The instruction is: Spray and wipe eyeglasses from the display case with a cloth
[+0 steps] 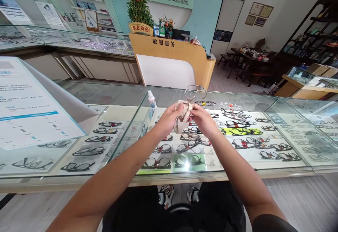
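Above the glass display case, my left hand pinches a light beige cloth that hangs down between the two hands. My right hand closes on the cloth's other side, fingers bent around it. A thin-rimmed pair of glasses sticks up from the cloth, its round rims above the fingertips. Its lower part is hidden by cloth and fingers, so which hand bears it is hard to tell. Just left of my left hand, a small white bottle stands upright.
Under the glass of the display case lie rows of glasses. A large printed sign stands on the left. Beyond the case are a wooden counter with a plant, and a dark table at the back right.
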Demonstrator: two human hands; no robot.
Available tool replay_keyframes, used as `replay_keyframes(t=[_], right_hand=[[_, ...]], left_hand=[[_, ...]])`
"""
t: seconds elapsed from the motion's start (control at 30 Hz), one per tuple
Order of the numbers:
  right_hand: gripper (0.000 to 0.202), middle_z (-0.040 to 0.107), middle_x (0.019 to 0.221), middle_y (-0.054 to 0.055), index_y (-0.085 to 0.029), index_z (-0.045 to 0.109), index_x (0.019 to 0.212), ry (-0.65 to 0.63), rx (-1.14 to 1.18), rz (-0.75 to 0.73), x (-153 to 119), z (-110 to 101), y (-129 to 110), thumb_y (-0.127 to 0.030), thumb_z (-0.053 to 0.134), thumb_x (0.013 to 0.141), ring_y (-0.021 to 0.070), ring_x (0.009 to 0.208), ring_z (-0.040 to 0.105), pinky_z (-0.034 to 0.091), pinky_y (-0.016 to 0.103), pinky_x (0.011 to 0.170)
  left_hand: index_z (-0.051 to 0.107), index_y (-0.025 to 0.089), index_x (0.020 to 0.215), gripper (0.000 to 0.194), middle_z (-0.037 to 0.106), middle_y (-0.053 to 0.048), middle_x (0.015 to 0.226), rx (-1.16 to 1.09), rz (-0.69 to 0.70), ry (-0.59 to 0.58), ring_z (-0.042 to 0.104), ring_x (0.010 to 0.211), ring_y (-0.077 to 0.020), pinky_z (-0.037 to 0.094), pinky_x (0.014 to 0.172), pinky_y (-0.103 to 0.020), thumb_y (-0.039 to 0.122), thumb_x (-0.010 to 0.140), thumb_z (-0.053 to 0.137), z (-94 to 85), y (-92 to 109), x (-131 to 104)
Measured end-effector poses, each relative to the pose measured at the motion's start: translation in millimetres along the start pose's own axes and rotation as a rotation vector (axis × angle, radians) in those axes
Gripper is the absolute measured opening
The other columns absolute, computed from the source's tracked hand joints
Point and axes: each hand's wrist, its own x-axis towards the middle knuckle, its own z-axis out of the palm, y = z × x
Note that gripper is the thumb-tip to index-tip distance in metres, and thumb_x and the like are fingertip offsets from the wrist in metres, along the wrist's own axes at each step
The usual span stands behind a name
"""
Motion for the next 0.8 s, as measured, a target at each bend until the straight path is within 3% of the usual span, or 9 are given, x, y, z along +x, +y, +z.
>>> replay_keyframes(t=[0.2, 0.43, 0.6, 0.7, 0.8], right_hand=[[0.035, 0.061, 0.084, -0.003, -0.026, 0.079, 0.094, 0.138, -0.103, -0.099, -1.4, -2.8, -1.9, -0.060, 0.085, 0.086, 0.0151, 0.076, 0.049, 0.042, 0.029, 0.071], [0.025, 0.072, 0.089, -0.001, -0.028, 0.087, 0.091, 0.320, -0.101, -0.203, -1.6, -0.2, -6.1, -0.050, 0.091, 0.081, 0.0150, 0.077, 0.050, 0.044, 0.030, 0.076], [0.026, 0.074, 0.092, 0.002, -0.029, 0.088, 0.086, 0.237, -0.184, -0.206, -1.5, 2.3, -6.7, -0.055, 0.091, 0.080, 0.0218, 0.091, 0.062, 0.050, 0.037, 0.087], [0.026, 0.068, 0.084, 0.001, -0.030, 0.087, 0.081, 0.183, -0.209, -0.225, -1.5, 0.6, -5.8, -0.055, 0.093, 0.079, 0.0211, 0.086, 0.060, 0.049, 0.038, 0.085], [0.023, 0.067, 0.083, 0.000, -0.030, 0.087, 0.080, 0.147, -0.223, -0.228, -1.1, -1.7, -5.6, -0.053, 0.093, 0.080, 0.0204, 0.084, 0.059, 0.048, 0.037, 0.084]], left_hand=[[0.072, 0.018, 0.099, 0.059, 0.070, 0.001, 0.073, 0.039, 0.004, 0.033, 0.062, 0.062, -0.0121, 0.052, 0.060, -0.024, 0.069, 0.077, 0.093, 3.1, 1.3, -1.9], [0.070, 0.019, 0.093, 0.059, 0.073, -0.001, 0.073, 0.126, -0.003, 0.062, 0.067, 0.064, -0.0149, 0.054, 0.062, -0.026, 0.077, 0.086, 0.081, 3.0, -1.5, -2.2], [0.070, 0.020, 0.096, 0.060, 0.072, 0.000, 0.073, 0.136, 0.011, 0.061, 0.067, 0.064, -0.0147, 0.053, 0.061, -0.026, 0.076, 0.081, 0.086, 3.1, -1.8, -2.3], [0.068, 0.020, 0.094, 0.057, 0.069, 0.001, 0.069, 0.148, -0.022, -0.004, 0.064, 0.060, -0.0132, 0.051, 0.059, -0.025, 0.074, 0.086, 0.083, 1.7, -0.7, -3.3], [0.067, 0.020, 0.096, 0.059, 0.069, 0.002, 0.071, 0.107, -0.088, -0.046, 0.065, 0.060, -0.0136, 0.052, 0.058, -0.025, 0.072, 0.080, 0.089, -1.1, -0.3, -3.0]])
